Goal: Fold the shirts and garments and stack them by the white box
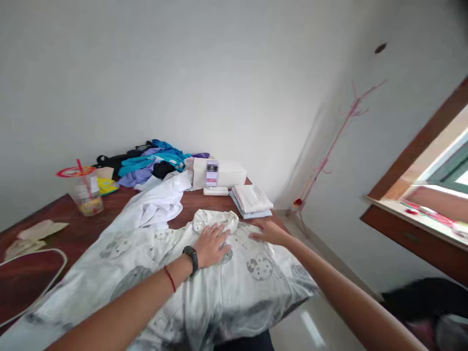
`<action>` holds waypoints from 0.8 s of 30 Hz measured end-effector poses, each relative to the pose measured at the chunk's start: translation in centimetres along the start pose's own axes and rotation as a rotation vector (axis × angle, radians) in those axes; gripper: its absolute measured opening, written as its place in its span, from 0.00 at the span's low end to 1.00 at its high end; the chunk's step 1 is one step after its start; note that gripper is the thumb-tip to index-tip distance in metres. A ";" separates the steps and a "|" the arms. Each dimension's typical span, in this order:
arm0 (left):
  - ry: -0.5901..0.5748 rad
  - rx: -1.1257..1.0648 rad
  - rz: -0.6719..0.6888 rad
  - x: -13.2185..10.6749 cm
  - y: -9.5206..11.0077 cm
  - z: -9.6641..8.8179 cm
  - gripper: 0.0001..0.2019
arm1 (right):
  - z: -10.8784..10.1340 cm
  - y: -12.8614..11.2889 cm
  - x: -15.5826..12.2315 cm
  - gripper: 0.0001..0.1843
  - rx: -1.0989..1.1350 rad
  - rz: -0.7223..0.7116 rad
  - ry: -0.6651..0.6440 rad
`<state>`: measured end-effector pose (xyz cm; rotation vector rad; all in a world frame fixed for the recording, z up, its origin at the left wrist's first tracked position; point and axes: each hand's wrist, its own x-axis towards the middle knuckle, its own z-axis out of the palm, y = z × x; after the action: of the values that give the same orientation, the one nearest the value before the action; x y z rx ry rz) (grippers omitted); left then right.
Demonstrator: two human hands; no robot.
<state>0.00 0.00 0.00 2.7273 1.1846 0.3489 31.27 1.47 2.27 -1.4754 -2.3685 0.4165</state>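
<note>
A white long-sleeved garment with a stand-up collar is spread, wrinkled, across the desk, its lower edge draped over the near side. It is printed with grey, speckled round shapes and small dark marks, and its folds are shaded grey. The left hand is laid flat below the collar with fingers spread, its grip released; the right hand is held at the shoulder beside the collar, thumb and fingers parted, its grip also released. At the desk's left, a clear plastic cup is seen with a red straw stood in it and something yellowish at the bottom. A white box is placed against the wall, its contents hidden, with a phone propped in front.
</note>
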 end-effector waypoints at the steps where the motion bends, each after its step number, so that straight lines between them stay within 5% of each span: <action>1: 0.005 0.002 0.001 0.0 0.0 -0.1 0.30 | -1.1 1.1 -1.2 0.35 0.016 -0.003 -0.053; 3: 0.017 0.009 0.002 0.1 0.0 -0.2 0.29 | -3.0 3.1 -3.7 0.34 0.040 -0.011 -0.133; 6: 0.037 0.020 0.001 0.2 0.1 -0.2 0.29 | -5.1 5.7 -7.5 0.28 0.041 0.188 -0.231; 12: 0.055 0.031 0.003 0.3 0.0 0.1 0.27 | -6.9 7.7 -12.3 0.31 0.103 0.335 -0.070; 19: 0.067 0.024 0.017 0.6 -0.1 0.1 0.26 | -8.3 7.6 -13.1 0.36 0.273 0.403 0.063; 24: 0.077 -0.015 0.021 0.6 -0.2 0.2 0.26 | -11.2 5.5 -11.3 0.34 0.314 0.373 0.114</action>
<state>0.30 0.58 -0.12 2.7385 1.1679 0.4668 45.11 -5.56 8.88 -1.7289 -1.8363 0.7341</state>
